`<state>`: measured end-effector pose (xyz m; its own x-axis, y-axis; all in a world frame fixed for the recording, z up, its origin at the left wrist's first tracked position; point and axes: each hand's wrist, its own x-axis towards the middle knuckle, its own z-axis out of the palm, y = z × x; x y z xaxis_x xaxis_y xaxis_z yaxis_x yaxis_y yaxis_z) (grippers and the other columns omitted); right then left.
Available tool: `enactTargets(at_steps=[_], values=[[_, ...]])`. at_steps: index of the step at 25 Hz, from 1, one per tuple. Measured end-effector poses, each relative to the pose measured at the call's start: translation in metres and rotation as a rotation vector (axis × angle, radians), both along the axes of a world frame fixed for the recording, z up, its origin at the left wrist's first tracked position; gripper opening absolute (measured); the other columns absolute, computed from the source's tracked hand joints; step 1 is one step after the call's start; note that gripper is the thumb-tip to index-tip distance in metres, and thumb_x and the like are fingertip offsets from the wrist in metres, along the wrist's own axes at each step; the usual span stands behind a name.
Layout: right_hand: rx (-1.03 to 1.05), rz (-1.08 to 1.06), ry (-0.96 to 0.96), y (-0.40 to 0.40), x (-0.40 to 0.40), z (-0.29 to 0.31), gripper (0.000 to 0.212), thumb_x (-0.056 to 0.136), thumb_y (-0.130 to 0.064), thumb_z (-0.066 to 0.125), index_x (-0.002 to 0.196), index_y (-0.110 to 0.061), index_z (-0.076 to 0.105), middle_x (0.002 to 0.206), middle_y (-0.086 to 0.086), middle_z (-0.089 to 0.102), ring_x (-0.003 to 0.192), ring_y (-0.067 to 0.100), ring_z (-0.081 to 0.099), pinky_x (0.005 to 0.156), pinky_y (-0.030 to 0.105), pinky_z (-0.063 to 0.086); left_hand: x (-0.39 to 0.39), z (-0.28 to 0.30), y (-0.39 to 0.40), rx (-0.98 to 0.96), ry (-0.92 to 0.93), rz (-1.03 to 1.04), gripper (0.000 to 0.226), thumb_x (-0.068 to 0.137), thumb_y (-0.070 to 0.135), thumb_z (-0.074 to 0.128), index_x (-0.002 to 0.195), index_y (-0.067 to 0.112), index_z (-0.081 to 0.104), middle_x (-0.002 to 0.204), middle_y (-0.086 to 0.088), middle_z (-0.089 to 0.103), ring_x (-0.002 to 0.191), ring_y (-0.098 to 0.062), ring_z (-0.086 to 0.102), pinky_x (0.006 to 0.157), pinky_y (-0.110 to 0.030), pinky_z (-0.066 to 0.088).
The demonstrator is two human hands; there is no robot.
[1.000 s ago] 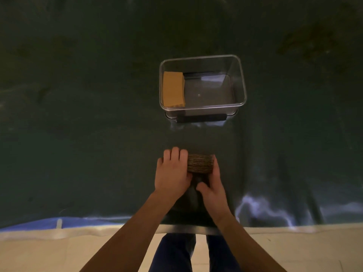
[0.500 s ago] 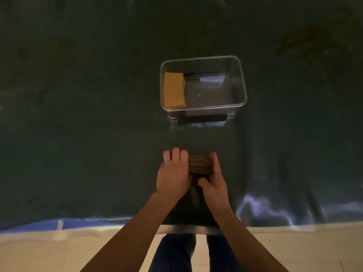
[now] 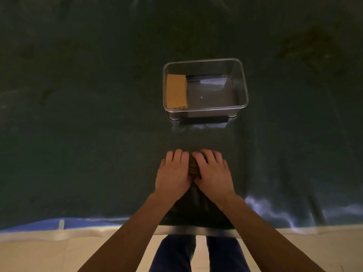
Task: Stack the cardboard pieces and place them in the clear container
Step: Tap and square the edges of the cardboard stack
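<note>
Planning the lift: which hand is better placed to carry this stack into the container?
Right, marginally. The right hand covers most of the cardboard stack, and the clear container's free space lies right; the left hand only steadies.

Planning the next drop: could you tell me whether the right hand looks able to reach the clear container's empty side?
Probably yes: the clear container has no lid, nothing lies between it and the right hand, and cardboard fills only its left end.

Dark green sheeted table, bearing 1 clear container farther back and 1 cardboard stack near the front edge.
</note>
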<state>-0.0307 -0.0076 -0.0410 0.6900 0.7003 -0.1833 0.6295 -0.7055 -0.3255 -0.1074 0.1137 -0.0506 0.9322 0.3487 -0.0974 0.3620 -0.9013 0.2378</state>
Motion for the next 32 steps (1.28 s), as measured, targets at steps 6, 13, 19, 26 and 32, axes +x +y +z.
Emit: enactTargets(at_steps=[6, 13, 19, 26, 32], values=[[-0.061, 0.112, -0.056, 0.012, 0.008, -0.002, 0.045, 0.076, -0.039, 0.071, 0.116, -0.023, 0.057, 0.116, 0.003, 0.065, 0.104, 0.028, 0.058, 0.079, 0.044, 0.054, -0.003, -0.002, 0.011, -0.047, -0.008, -0.074, 0.052, 0.078, 0.032, 0.064, 0.127, 0.018, 0.052, 0.126, -0.003, 0.056, 0.113, -0.023, 0.051, 0.094, -0.039, 0.043], [-0.064, 0.115, 0.026, 0.009, 0.009, -0.001, 0.050, 0.081, -0.043, 0.066, 0.123, -0.027, 0.047, 0.118, -0.001, 0.059, 0.105, 0.023, 0.054, 0.068, 0.040, 0.057, -0.048, -0.012, 0.008, -1.172, -0.425, 0.526, 0.079, 0.085, 0.014, 0.055, 0.156, 0.026, 0.022, 0.155, 0.019, 0.032, 0.143, 0.001, 0.031, 0.117, -0.024, 0.029], [-0.098, 0.132, -0.002, 0.009, 0.009, -0.003, 0.051, 0.080, -0.045, 0.067, 0.122, -0.026, 0.047, 0.117, -0.001, 0.060, 0.103, 0.024, 0.055, 0.063, 0.038, 0.056, -0.037, -0.015, -0.025, -1.399, -0.472, 0.730, 0.066, 0.091, 0.038, 0.051, 0.154, 0.033, 0.032, 0.150, 0.015, 0.046, 0.135, -0.001, 0.046, 0.108, -0.025, 0.039], [-0.096, 0.126, -0.010, 0.008, 0.010, -0.007, 0.051, 0.076, -0.045, 0.070, 0.118, -0.027, 0.047, 0.113, -0.003, 0.061, 0.099, 0.024, 0.056, 0.058, 0.037, 0.055, -0.026, -0.014, -0.023, -1.448, -0.473, 0.794, 0.065, 0.088, 0.034, 0.054, 0.151, 0.034, 0.037, 0.138, 0.018, 0.054, 0.124, 0.001, 0.055, 0.092, -0.013, 0.047], [-0.057, 0.129, -0.052, 0.007, 0.010, -0.012, 0.048, 0.075, -0.045, 0.071, 0.114, -0.027, 0.049, 0.107, -0.004, 0.063, 0.093, 0.023, 0.058, 0.053, 0.034, 0.053, -0.025, -0.015, -0.021, -1.455, -0.397, 0.736, 0.066, 0.095, 0.013, 0.054, 0.155, 0.031, 0.030, 0.140, 0.012, 0.051, 0.115, 0.008, 0.057, 0.088, -0.011, 0.048]])
